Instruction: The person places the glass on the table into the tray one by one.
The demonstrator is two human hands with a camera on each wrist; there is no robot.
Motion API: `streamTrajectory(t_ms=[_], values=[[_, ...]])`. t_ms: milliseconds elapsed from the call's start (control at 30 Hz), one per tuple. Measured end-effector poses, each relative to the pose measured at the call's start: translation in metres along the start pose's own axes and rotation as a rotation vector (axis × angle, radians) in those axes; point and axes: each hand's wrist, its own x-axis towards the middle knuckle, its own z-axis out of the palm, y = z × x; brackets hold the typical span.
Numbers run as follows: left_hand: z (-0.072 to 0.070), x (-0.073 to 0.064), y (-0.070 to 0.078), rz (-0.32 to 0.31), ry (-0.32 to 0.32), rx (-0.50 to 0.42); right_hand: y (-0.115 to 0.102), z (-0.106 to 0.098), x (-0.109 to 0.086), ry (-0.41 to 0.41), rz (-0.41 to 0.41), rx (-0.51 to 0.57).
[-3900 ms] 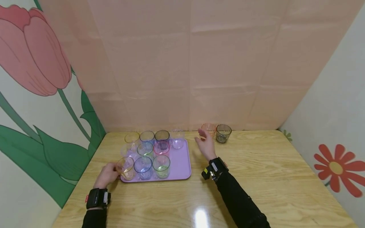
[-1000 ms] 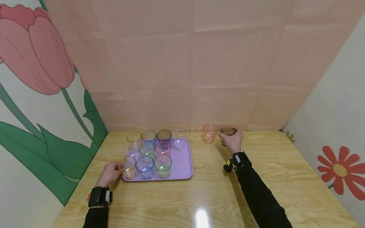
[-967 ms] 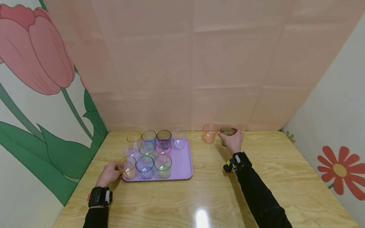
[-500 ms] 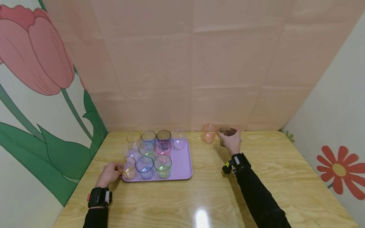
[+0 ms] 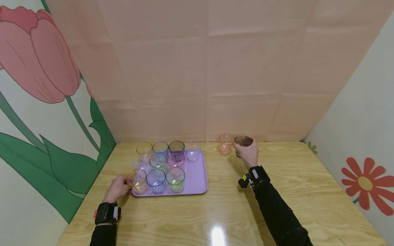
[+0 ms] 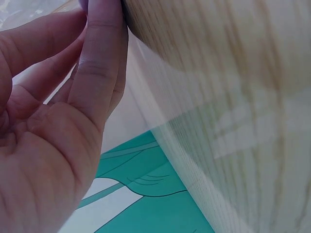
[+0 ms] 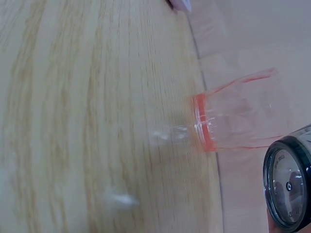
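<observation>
My right hand [image 5: 250, 153] grips a smoky dark glass [image 5: 242, 140] near the table's back edge. In the right wrist view the round base of this dark glass [image 7: 287, 184] faces the camera, apparently off the table. Just left of it stands an orange-tinted glass [image 5: 225, 146], upright on the wood. My left hand [image 5: 117, 188] pinches the front left corner of a purple tray [image 5: 196, 179], beside a yellow-rimmed glass [image 5: 137, 181]. Seen from the left wrist, the thumb and fingers [image 6: 99, 63] meet at the tray's edge; most of the tray is outside that view.
Several clear tinted glasses stand upright in rows on the tray, among them a blue one [image 5: 156, 181], a green one [image 5: 175, 180] and a pink one [image 5: 176, 160]. The tray's right front part is bare. A pinkish covering [image 5: 206, 85] rises behind the wooden table [image 5: 277, 191].
My right hand has gone from beside the orange glass, fingers spread, to gripping the dark glass, and has shifted it slightly left. My left hand has stayed at the tray corner.
</observation>
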Motion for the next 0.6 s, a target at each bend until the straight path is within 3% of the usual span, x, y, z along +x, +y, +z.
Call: streamTrajectory(t_ms=[600], values=[[0.0, 0.001, 0.0, -0.006, 0.001, 0.012, -0.014, 0.019, -0.018, -0.077, -0.106, 0.13]])
